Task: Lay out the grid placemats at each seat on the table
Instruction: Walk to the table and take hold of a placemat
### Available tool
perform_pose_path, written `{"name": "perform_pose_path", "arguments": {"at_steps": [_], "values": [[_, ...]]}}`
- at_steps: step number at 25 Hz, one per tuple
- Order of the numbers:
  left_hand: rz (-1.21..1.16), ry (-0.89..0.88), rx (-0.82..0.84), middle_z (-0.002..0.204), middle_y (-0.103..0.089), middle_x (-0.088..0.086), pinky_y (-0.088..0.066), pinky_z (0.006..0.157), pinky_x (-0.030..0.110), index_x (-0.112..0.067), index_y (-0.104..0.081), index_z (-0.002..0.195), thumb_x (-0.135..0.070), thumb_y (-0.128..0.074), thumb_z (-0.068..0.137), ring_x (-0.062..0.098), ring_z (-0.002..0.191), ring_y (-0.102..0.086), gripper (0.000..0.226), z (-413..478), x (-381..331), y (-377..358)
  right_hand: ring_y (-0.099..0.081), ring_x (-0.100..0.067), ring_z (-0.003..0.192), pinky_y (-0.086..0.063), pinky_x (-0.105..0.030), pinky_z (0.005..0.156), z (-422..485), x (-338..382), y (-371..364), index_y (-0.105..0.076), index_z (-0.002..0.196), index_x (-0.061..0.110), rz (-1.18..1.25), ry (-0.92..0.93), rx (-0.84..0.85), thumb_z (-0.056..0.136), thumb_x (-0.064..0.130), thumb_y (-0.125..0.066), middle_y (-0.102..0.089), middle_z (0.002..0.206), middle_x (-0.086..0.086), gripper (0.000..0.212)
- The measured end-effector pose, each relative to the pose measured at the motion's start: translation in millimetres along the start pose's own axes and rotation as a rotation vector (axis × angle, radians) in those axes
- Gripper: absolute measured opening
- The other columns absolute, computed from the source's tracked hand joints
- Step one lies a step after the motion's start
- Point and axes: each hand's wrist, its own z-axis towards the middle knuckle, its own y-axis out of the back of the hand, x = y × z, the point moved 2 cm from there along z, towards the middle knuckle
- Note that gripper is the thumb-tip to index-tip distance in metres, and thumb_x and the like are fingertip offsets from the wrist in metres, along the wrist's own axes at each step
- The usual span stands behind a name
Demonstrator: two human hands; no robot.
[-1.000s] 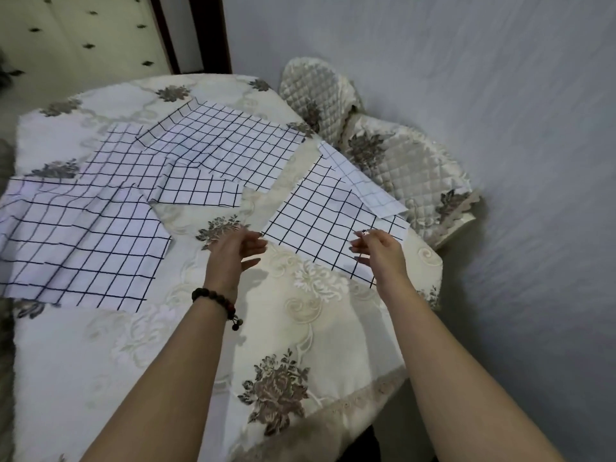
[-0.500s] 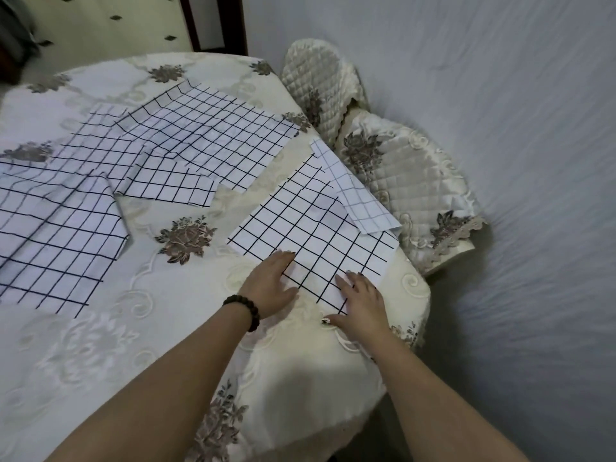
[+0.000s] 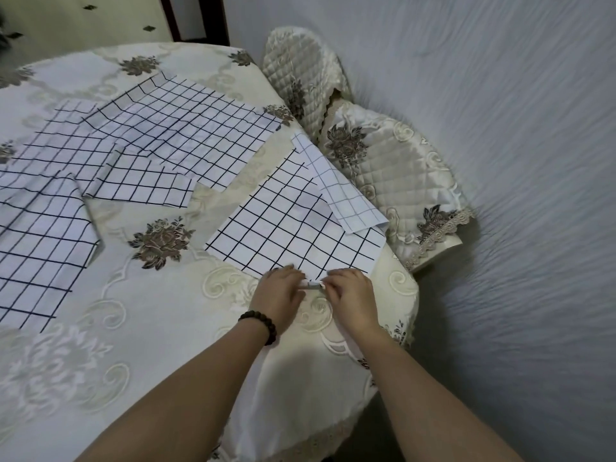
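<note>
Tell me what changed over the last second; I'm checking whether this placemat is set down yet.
Both hands came together at the near corner of the nearest placemat: the left hand and right hand, apart at its near edge a second ago and flat on it half a second ago, now pinch that corner. The mat lies flat as before, one far corner folded over. The other placemats have not moved.

Five grid placemats lie on one round table (image 3: 140, 328): a placemat at the right edge (image 3: 293, 225), at about three o'clock, a large one (image 3: 186, 128) toward twelve o'clock, a smaller piece (image 3: 146, 185) near the centre, one (image 3: 60, 141) toward ten o'clock, and one (image 3: 36, 241) at nine o'clock. Two quilted chairs stand beyond the rim, one (image 3: 300, 78) at about one o'clock, the other (image 3: 400, 175) at two o'clock. Two hands are in view, left hand (image 3: 280, 295) and right hand (image 3: 350, 291), with one bead bracelet (image 3: 260, 323).
</note>
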Motion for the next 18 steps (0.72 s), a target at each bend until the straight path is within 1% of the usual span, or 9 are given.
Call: {"name": "perform_pose_path", "arguments": {"at_steps": [1,2,4,6,7,9,12,14,18], "values": [[-0.003,0.01,-0.067,0.093,-0.068,-0.005,-0.044,0.094,0.04,-0.018,-0.068,0.093,-0.021,-0.056,0.084,0.016,0.097,-0.06,0.015,3,-2,7,-0.057,-0.019,0.104,-0.042,-0.044,0.095,3,4,4,-0.072,0.094,0.021,0.028,0.019,-0.013,0.086,0.029,-0.058,-0.071,0.102,0.006,0.018],[-0.011,0.03,-0.1,0.08,-0.067,-0.004,-0.048,0.083,0.04,-0.016,-0.067,0.082,-0.02,-0.054,0.084,0.018,0.083,-0.062,0.014,8,-5,15,-0.056,-0.017,0.106,-0.041,-0.044,0.097,4,7,9,-0.07,0.1,0.022,0.039,0.037,-0.016,0.085,0.034,-0.058,-0.069,0.104,0.007,0.022],[-0.058,0.09,-0.089,0.083,-0.071,0.003,-0.049,0.075,0.037,-0.011,-0.07,0.085,-0.018,-0.053,0.085,0.024,0.082,-0.064,0.018,19,-10,30,-0.047,-0.013,0.12,-0.028,-0.043,0.111,7,14,17,-0.058,0.121,0.026,0.024,0.085,0.058,0.08,0.042,-0.064,-0.06,0.121,0.008,0.045],[-0.074,0.101,-0.087,0.092,-0.072,0.006,-0.049,0.075,0.034,-0.011,-0.071,0.094,-0.019,-0.056,0.086,0.025,0.088,-0.064,0.019,29,-15,46,-0.037,-0.011,0.131,-0.01,-0.044,0.119,10,19,24,-0.04,0.139,0.029,-0.004,0.121,0.156,0.077,0.036,-0.068,-0.049,0.135,0.008,0.068],[-0.061,0.086,-0.095,0.093,-0.072,0.006,-0.048,0.075,0.033,-0.011,-0.07,0.096,-0.02,-0.057,0.087,0.025,0.089,-0.063,0.019,33,-18,55,-0.039,-0.011,0.13,-0.007,-0.043,0.12,13,22,28,-0.036,0.142,0.028,-0.007,0.131,0.13,0.079,0.03,-0.067,-0.051,0.135,0.007,0.069],[-0.029,0.043,-0.11,0.087,-0.071,0.005,-0.047,0.071,0.033,-0.011,-0.069,0.089,-0.022,-0.058,0.087,0.025,0.085,-0.062,0.016,38,-24,71,-0.053,-0.016,0.116,-0.012,-0.04,0.12,23,29,41,-0.043,0.138,0.025,0.024,0.116,-0.034,0.085,0.017,-0.06,-0.062,0.12,0.003,0.056],[-0.018,0.022,-0.145,0.072,-0.065,0.004,-0.042,0.061,0.032,-0.01,-0.064,0.075,-0.025,-0.059,0.086,0.023,0.071,-0.057,0.02,42,-27,92,-0.057,-0.026,0.099,-0.037,-0.042,0.105,40,47,64,-0.054,0.127,0.017,0.103,0.122,-0.177,0.082,0.003,-0.055,-0.067,0.105,-0.005,0.047],[-0.041,0.049,-0.169,0.063,-0.06,0.007,-0.036,0.056,0.03,-0.008,-0.059,0.067,-0.024,-0.06,0.085,0.024,0.063,-0.052,0.024,42,-29,107,-0.055,-0.027,0.103,-0.044,-0.037,0.092,49,63,76,-0.052,0.13,0.016,0.129,0.169,-0.143,0.076,-0.007,-0.051,-0.063,0.112,-0.007,0.059],[-0.084,0.067,-0.192,0.059,-0.059,0.013,-0.04,0.055,0.033,-0.004,-0.059,0.066,-0.023,-0.06,0.085,0.03,0.063,-0.055,0.027,46,-28,147,-0.058,-0.021,0.102,-0.039,-0.024,0.078,63,83,95,-0.047,0.135,0.03,0.157,0.173,-0.061,0.076,-0.007,-0.051,-0.063,0.114,-0.004,0.07]]}}
